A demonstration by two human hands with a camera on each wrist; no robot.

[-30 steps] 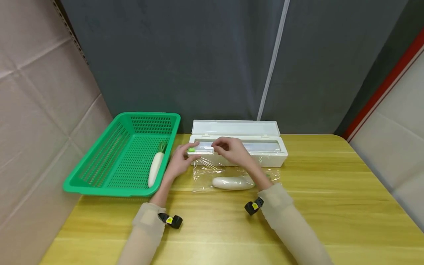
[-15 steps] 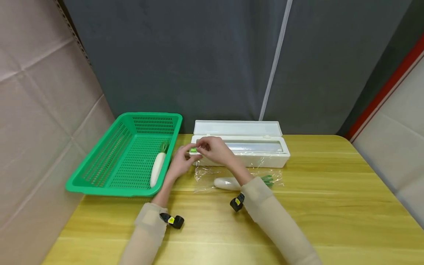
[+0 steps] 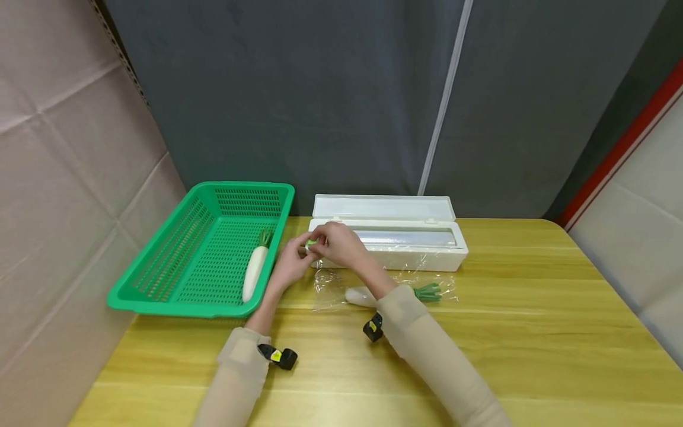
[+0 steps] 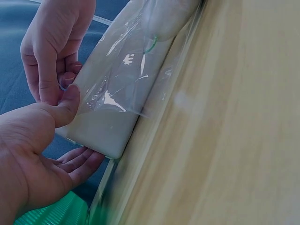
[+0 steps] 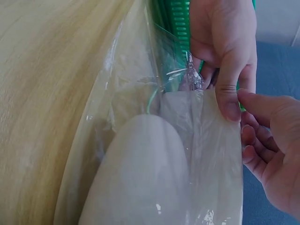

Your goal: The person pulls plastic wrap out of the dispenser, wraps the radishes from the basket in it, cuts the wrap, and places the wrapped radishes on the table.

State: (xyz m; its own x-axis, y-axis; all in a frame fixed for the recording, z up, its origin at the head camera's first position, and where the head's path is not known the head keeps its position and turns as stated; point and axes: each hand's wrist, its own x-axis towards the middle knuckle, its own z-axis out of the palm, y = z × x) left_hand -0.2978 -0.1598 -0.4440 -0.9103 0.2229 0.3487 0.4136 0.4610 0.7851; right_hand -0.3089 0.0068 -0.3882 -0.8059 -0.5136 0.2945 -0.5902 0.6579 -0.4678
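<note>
A white cling film dispenser [image 3: 427, 259] stands on the table with its lid [image 3: 381, 207] raised. My left hand [image 3: 290, 261] grips its left end, thumb at the top edge and fingers beneath the end in the left wrist view. The right hand [image 3: 344, 246] has curled fingers, thumb and fingertips pinching the small green slide cutter [image 3: 311, 244] at that end. Clear cling film [image 5: 126, 96] runs from the dispenser over a white radish [image 3: 358, 296] with green leaves [image 3: 428, 292], lying in front; the right forearm hides its middle.
At the left, a green plastic basket [image 3: 155, 307] holds another white radish [image 3: 255, 273], close beside the left forearm. A grey curtain [image 3: 299, 107] hangs behind the wooden table [image 3: 533, 332], and a pale wall covering [image 3: 64, 196] rises on the left.
My right hand has moved left along the dispenser to the green slide cutter, next to the left hand. More of the radish's leaves now show. The left hand stays at the dispenser's end.
</note>
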